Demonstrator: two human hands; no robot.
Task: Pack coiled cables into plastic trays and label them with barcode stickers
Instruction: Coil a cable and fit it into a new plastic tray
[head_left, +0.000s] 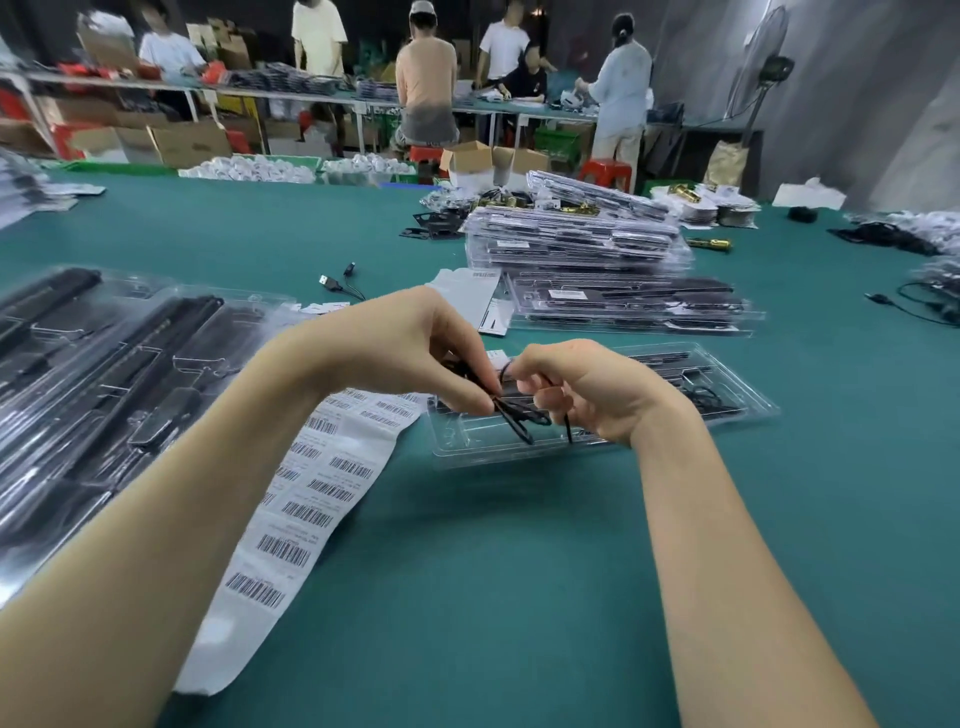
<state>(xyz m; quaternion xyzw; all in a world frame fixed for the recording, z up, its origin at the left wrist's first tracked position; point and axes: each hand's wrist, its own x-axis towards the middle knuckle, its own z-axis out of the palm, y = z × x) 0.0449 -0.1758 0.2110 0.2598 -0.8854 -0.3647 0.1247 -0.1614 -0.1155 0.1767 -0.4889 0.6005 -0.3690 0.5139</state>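
A thin black cable (519, 413) is held between both hands just above a clear plastic tray (467, 447) on the green table. My left hand (410, 348) pinches the cable's loops from the left with thumb and fingertips. My right hand (587, 387) pinches the cable on its right side, fingers curled. The tray's right part (727, 384) holds black parts. A long strip of barcode stickers (311, 493) lies left of the tray, running toward me under my left forearm.
Stacks of filled clear trays (576, 239) stand behind the working tray, with another (623, 306) in front of them. Large trays of black parts (104, 374) cover the left. A loose USB cable (337, 283) lies mid-table. Several people work at benches far back.
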